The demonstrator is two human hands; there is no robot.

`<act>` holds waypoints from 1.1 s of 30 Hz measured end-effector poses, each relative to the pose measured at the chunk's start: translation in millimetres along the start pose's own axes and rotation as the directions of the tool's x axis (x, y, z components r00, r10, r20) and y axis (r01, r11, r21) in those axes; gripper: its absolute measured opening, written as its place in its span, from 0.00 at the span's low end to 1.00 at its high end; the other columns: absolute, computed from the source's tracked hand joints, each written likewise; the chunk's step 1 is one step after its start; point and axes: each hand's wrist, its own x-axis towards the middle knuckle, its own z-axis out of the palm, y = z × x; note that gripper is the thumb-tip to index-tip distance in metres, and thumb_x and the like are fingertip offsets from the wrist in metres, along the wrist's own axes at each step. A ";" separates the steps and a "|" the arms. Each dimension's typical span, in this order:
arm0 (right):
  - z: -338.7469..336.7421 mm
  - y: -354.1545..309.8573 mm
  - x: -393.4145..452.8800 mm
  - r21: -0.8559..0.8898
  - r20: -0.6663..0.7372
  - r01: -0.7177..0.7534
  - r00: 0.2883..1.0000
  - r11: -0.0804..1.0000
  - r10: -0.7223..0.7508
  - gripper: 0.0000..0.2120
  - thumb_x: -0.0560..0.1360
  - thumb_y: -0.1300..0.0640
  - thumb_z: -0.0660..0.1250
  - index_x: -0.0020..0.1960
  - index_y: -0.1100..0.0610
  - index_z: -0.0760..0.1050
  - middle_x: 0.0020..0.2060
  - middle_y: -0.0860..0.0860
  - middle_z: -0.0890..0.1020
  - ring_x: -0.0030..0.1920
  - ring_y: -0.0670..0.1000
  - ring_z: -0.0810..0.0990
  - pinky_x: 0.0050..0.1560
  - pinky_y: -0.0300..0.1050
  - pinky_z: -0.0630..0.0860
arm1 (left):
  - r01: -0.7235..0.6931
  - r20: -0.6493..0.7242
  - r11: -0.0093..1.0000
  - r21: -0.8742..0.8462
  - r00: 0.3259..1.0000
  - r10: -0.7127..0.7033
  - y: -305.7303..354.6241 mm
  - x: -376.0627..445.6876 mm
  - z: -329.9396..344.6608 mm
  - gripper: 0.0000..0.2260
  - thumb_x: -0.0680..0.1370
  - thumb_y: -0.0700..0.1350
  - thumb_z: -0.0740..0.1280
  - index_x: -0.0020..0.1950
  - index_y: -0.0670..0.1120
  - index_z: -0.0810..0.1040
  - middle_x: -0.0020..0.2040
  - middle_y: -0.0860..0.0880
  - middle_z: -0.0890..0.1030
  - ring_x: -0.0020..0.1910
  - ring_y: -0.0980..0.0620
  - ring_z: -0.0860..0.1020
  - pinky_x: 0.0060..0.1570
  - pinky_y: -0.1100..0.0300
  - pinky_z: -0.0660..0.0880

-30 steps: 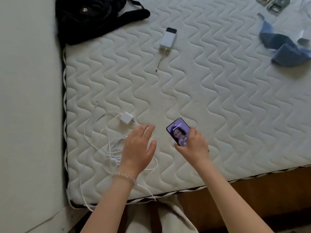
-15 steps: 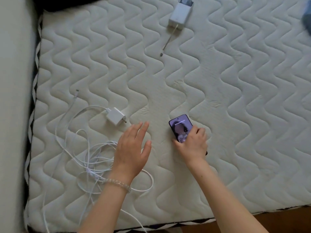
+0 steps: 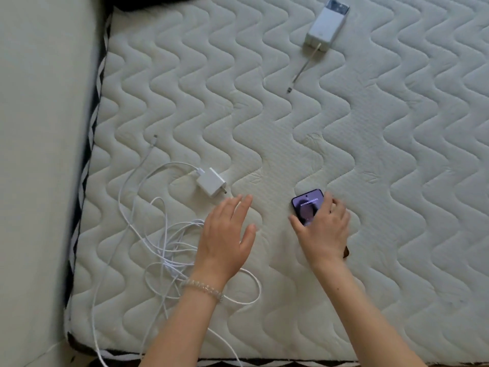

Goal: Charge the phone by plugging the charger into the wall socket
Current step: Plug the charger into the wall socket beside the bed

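Hands sit low on the mattress (image 3: pixel 344 128), and the left hand (image 3: pixel 225 234) is the nearer to the charger (image 3: pixel 211 185): fingers spread flat, holding nothing, tips just short of it. From that hand the white plug block lies at about 11 o'clock, its long axis running 10 to 4, prongs toward the fingers; its cable (image 3: pixel 164 250) tangles off to 8 o'clock. Farther right, the right hand (image 3: pixel 324 231) is curled over the lit phone (image 3: pixel 307 206), which rests on the mattress.

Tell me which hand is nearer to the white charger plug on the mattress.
The left hand: its fingertips are just short of the charger plug. The right hand is farther right, holding the phone.
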 end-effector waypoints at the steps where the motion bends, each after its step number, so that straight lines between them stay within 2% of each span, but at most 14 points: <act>1: -3.9 -9.0 1.2 0.041 -0.028 0.050 0.998 0.998 -0.049 0.41 0.66 0.43 0.73 0.70 0.60 0.61 0.64 0.62 0.69 0.63 0.62 0.67 0.63 0.56 0.66 | 0.009 -0.006 1.000 -0.004 1.000 -0.009 -3.5 0.4 -4.4 0.24 0.77 0.52 0.55 0.72 0.48 0.66 0.70 0.46 0.71 0.70 0.47 0.67 0.66 0.48 0.67; 6: -13.2 -69.7 3.1 0.137 -0.059 0.282 0.959 0.950 -0.276 0.37 0.69 0.47 0.72 0.71 0.60 0.62 0.65 0.63 0.70 0.65 0.62 0.67 0.65 0.57 0.67 | 0.054 -0.044 0.998 -0.009 0.998 -0.055 -30.1 -2.3 -28.6 0.24 0.77 0.52 0.55 0.73 0.49 0.64 0.71 0.47 0.69 0.71 0.48 0.66 0.68 0.49 0.66; 12: 9.9 -143.4 -12.6 0.168 0.104 0.470 0.866 0.867 -0.490 0.32 0.73 0.48 0.67 0.71 0.62 0.62 0.65 0.59 0.72 0.64 0.59 0.69 0.64 0.51 0.66 | 0.131 -0.083 0.991 -0.013 0.988 -0.132 -72.0 -17.7 -54.2 0.24 0.76 0.52 0.55 0.72 0.47 0.65 0.70 0.45 0.71 0.70 0.47 0.67 0.69 0.48 0.65; 16: 40.9 -178.7 -18.3 -0.015 0.235 0.536 0.823 0.844 -0.518 0.27 0.74 0.47 0.64 0.66 0.62 0.66 0.60 0.59 0.75 0.57 0.60 0.72 0.58 0.51 0.68 | 0.159 -0.088 0.987 0.004 0.984 -0.158 -101.5 -36.1 -63.2 0.23 0.77 0.51 0.56 0.72 0.46 0.66 0.70 0.45 0.71 0.71 0.48 0.66 0.70 0.50 0.64; 19: 61.6 -198.3 -13.1 -0.186 0.213 0.518 0.851 0.835 -0.480 0.16 0.73 0.50 0.62 0.53 0.62 0.70 0.49 0.59 0.78 0.50 0.60 0.73 0.50 0.50 0.66 | 0.158 -0.087 0.987 0.005 0.984 -0.157 -119.6 -50.0 -66.2 0.24 0.77 0.52 0.56 0.72 0.47 0.66 0.71 0.47 0.69 0.71 0.49 0.66 0.71 0.52 0.62; 22: 64.5 -212.4 -5.0 -0.284 0.253 0.504 0.860 0.816 -0.444 0.15 0.73 0.51 0.62 0.52 0.61 0.72 0.48 0.57 0.77 0.52 0.59 0.73 0.53 0.48 0.65 | 0.168 -0.085 0.986 -0.022 0.982 -0.169 -133.7 -63.2 -69.1 0.24 0.77 0.52 0.55 0.72 0.48 0.66 0.71 0.47 0.70 0.70 0.49 0.67 0.69 0.49 0.66; 24: 57.4 -219.2 -3.2 -0.233 0.269 0.477 0.869 0.847 -0.415 0.15 0.73 0.54 0.65 0.55 0.62 0.70 0.53 0.58 0.76 0.54 0.60 0.74 0.52 0.49 0.69 | 0.178 -0.086 0.983 -0.037 0.980 -0.181 -140.3 -71.0 -72.2 0.24 0.77 0.53 0.55 0.72 0.48 0.65 0.70 0.47 0.70 0.70 0.49 0.66 0.69 0.49 0.66; 27: 39.5 -225.0 -11.5 -0.066 0.171 0.429 0.895 0.901 -0.413 0.15 0.72 0.63 0.64 0.57 0.62 0.65 0.55 0.59 0.73 0.49 0.62 0.77 0.39 0.50 0.68 | 0.175 -0.105 0.984 -0.045 0.978 -0.178 -146.6 -80.3 -81.6 0.24 0.77 0.53 0.55 0.72 0.48 0.67 0.70 0.47 0.71 0.70 0.48 0.67 0.69 0.50 0.65; 29: 28.1 -224.9 -19.3 0.060 0.050 0.480 0.874 0.875 -0.483 0.15 0.71 0.65 0.64 0.55 0.63 0.64 0.52 0.60 0.73 0.45 0.63 0.76 0.37 0.48 0.66 | 0.159 -0.117 0.986 -0.044 0.980 -0.163 -150.5 -84.6 -89.1 0.23 0.77 0.52 0.55 0.71 0.48 0.67 0.70 0.46 0.72 0.70 0.48 0.67 0.70 0.51 0.64; 33: 4.1 -223.9 -33.9 0.379 -0.102 0.509 0.853 0.773 -0.512 0.17 0.69 0.64 0.68 0.52 0.62 0.62 0.43 0.57 0.74 0.39 0.58 0.74 0.36 0.50 0.70 | 0.115 -0.177 0.991 -0.062 0.976 -0.124 -151.3 -90.2 -111.8 0.22 0.77 0.51 0.55 0.70 0.47 0.69 0.68 0.47 0.74 0.68 0.48 0.69 0.68 0.50 0.66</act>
